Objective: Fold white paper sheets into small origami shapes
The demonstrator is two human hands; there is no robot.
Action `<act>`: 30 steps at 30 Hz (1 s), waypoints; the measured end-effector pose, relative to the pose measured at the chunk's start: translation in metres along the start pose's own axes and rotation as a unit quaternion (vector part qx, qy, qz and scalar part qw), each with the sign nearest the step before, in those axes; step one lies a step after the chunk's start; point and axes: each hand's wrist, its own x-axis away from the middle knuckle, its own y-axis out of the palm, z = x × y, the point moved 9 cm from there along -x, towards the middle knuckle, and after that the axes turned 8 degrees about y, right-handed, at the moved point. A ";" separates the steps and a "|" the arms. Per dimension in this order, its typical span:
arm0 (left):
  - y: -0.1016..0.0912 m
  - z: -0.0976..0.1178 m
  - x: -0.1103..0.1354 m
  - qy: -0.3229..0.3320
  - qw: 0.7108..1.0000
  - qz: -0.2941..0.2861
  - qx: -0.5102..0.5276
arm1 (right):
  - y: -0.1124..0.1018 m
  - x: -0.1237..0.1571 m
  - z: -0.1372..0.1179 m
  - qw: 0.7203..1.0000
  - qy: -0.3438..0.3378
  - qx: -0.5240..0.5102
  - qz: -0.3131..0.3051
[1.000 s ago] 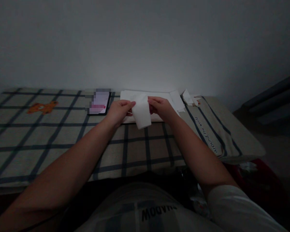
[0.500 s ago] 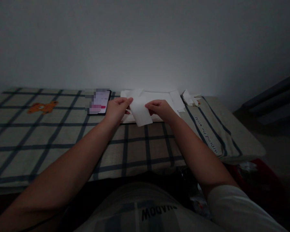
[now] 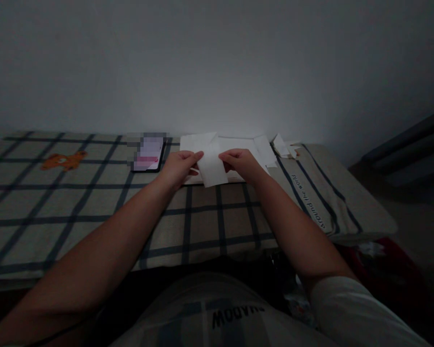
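Observation:
A white sheet of paper (image 3: pixel 211 166) is held just above the checked cloth at the far middle of the surface. My left hand (image 3: pixel 180 166) pinches its left edge with closed fingers. My right hand (image 3: pixel 239 163) pinches its right edge, also closed. Behind the hands lies a stack of white paper (image 3: pixel 238 144), partly hidden by them.
A phone (image 3: pixel 149 154) with a lit screen lies left of the hands. Small paper scraps (image 3: pixel 284 147) sit at the far right by the wall. An orange bear patch (image 3: pixel 63 160) marks the checked cloth (image 3: pixel 94 202) on the left. The surface ends at the right edge (image 3: pixel 365 226).
The paper hung lower and tilted a second ago; both hands have turned it up and flatter between them. Both arms have stayed in place.

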 end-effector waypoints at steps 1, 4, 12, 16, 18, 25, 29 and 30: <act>0.000 0.001 0.000 0.005 1.000 0.002 -0.007 | 0.000 0.000 0.000 1.000 -0.001 0.001 0.000; -0.001 0.004 -0.001 0.024 1.000 0.007 -0.012 | 0.001 0.001 -0.001 1.000 -0.006 0.005 0.001; 0.012 -0.006 -0.001 -0.012 0.995 -0.066 0.074 | -0.007 0.000 -0.002 0.999 -0.009 -0.008 0.042; 0.008 -0.004 0.000 -0.007 0.998 -0.045 0.031 | -0.009 -0.001 -0.002 0.999 -0.011 0.001 0.051; 0.005 0.000 0.000 0.004 1.000 -0.025 0.002 | -0.008 -0.001 -0.003 0.999 -0.017 0.007 0.047; 0.007 0.003 0.002 -0.002 0.999 -0.030 0.024 | -0.007 -0.001 -0.001 0.999 -0.021 0.003 0.047; 0.012 -0.002 0.003 -0.023 0.997 -0.063 0.035 | -0.011 -0.002 0.001 0.998 -0.015 -0.008 0.065; 0.012 -0.002 0.003 -0.025 0.997 -0.063 0.029 | -0.012 -0.003 0.001 0.998 -0.014 -0.008 0.067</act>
